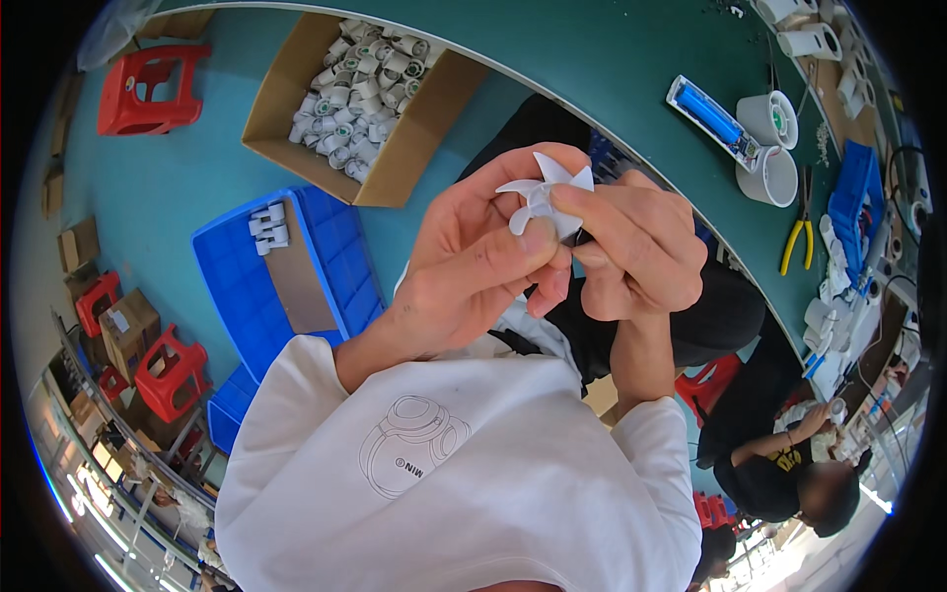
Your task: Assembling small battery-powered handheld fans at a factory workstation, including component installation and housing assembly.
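A small white fan impeller (540, 200) with curved blades is held up in front of my chest, between both hands. My left hand (478, 252) cups it from the left, its thumb pressed against the lower blades. From the right, my right hand (646, 242) pinches the impeller's edge between thumb and fingers. A small dark part shows just under the right fingertips, too covered to name. The impeller's underside is hidden by the fingers.
A green workbench (612, 49) curves along the right, bearing an opened device with a blue cylinder (712, 111), white cups (767, 178), yellow-handled pliers (799, 232) and a blue bin (856, 197). At left are a carton of white parts (419, 148), a blue crate (232, 271) and red stools (148, 99).
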A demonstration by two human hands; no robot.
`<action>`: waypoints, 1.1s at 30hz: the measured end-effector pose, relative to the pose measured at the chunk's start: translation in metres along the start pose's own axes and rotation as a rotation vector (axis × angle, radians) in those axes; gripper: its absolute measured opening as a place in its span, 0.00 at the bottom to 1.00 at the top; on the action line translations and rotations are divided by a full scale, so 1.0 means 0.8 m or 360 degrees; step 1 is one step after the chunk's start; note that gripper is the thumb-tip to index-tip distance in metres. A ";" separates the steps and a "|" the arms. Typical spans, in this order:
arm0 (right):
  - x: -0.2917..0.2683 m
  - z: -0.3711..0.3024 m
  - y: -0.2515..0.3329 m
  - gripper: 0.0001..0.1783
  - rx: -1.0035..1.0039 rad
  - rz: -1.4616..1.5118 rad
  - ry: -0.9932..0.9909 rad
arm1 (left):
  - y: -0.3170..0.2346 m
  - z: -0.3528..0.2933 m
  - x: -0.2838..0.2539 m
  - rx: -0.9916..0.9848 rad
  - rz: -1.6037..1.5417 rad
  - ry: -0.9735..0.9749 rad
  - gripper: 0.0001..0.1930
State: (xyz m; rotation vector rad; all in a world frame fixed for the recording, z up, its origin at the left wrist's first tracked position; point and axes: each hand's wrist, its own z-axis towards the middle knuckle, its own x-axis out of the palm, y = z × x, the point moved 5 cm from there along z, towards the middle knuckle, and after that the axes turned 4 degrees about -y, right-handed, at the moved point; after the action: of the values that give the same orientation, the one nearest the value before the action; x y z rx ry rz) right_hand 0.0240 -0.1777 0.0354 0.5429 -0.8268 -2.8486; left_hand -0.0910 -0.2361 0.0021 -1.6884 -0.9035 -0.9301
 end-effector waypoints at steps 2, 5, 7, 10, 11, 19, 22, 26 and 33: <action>0.001 -0.001 -0.002 0.15 0.0021 -0.0021 -0.0028 | 0.000 0.000 -0.001 0.0001 -0.0025 -0.0002 0.31; 0.002 -0.002 -0.002 0.15 0.0003 -0.0009 -0.0048 | 0.001 0.000 -0.001 -0.0019 -0.0028 0.0007 0.31; 0.004 -0.003 -0.002 0.15 0.0012 -0.0011 -0.0049 | 0.000 -0.001 -0.001 -0.0016 -0.0067 -0.0029 0.31; 0.008 0.000 -0.002 0.15 0.0026 0.0017 -0.0104 | 0.000 -0.002 -0.002 0.0019 -0.0074 -0.0017 0.31; 0.007 0.000 -0.002 0.20 0.0032 0.0046 -0.0158 | -0.001 -0.002 -0.002 0.0021 -0.0075 -0.0018 0.31; 0.017 -0.004 -0.003 0.18 0.0040 0.0076 -0.0277 | 0.000 -0.008 0.001 0.0020 -0.0118 -0.0051 0.25; 0.021 -0.003 -0.004 0.18 0.0077 0.0103 -0.0280 | -0.003 -0.006 -0.002 0.0070 -0.0048 -0.0065 0.30; 0.025 -0.004 -0.006 0.16 0.0141 0.0176 -0.0237 | -0.011 -0.006 -0.007 0.0045 0.0047 -0.0076 0.30; 0.036 -0.002 -0.014 0.13 0.0241 0.0347 -0.0150 | -0.041 -0.003 -0.012 0.0126 0.0405 -0.0169 0.29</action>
State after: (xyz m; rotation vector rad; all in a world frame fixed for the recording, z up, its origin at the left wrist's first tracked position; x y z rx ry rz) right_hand -0.0027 -0.1758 0.0192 0.3145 -1.0541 -2.6440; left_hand -0.1245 -0.2315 0.0067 -1.7488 -0.7618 -0.6315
